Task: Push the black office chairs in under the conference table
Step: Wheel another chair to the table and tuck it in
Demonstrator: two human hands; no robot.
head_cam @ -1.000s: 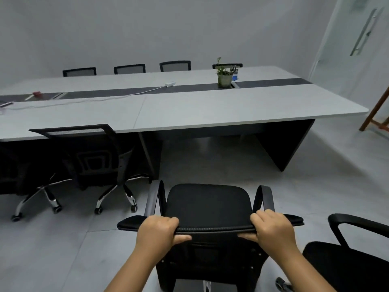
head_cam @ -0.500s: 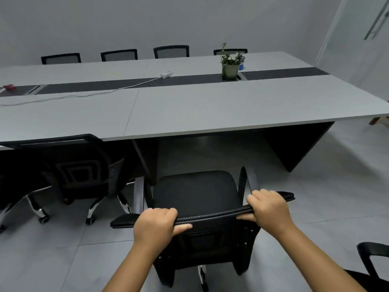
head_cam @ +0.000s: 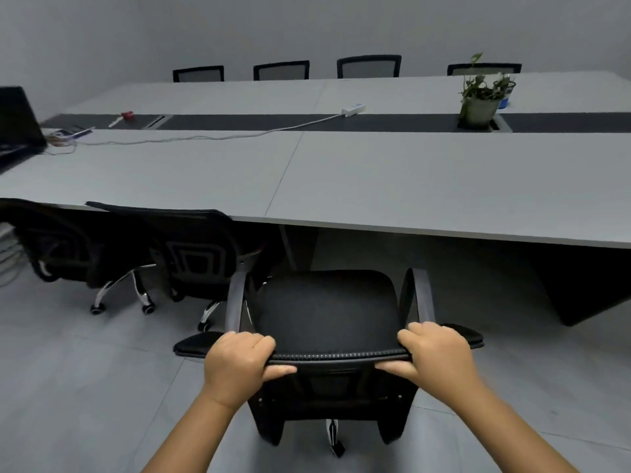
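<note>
A black office chair (head_cam: 324, 312) stands in front of me, its seat facing the long grey conference table (head_cam: 375, 186). My left hand (head_cam: 239, 363) grips the top edge of its backrest on the left, and my right hand (head_cam: 433, 356) grips the same edge on the right. The front of the seat is near the table's near edge. Two more black chairs (head_cam: 191, 247) (head_cam: 51, 240) sit tucked against the table on the left. Several black chairs (head_cam: 368, 66) line the far side.
A potted plant (head_cam: 478, 97) stands on the table's dark centre strip at the right. A white power strip (head_cam: 353, 109) with its cord lies mid-table, and a dark laptop (head_cam: 17, 121) sits at the far left. A dark table leg panel (head_cam: 580, 285) stands at the right.
The chair in my hands has rolled forward toward the table, and my view has shifted left. The second chair at the lower right has left the view.
</note>
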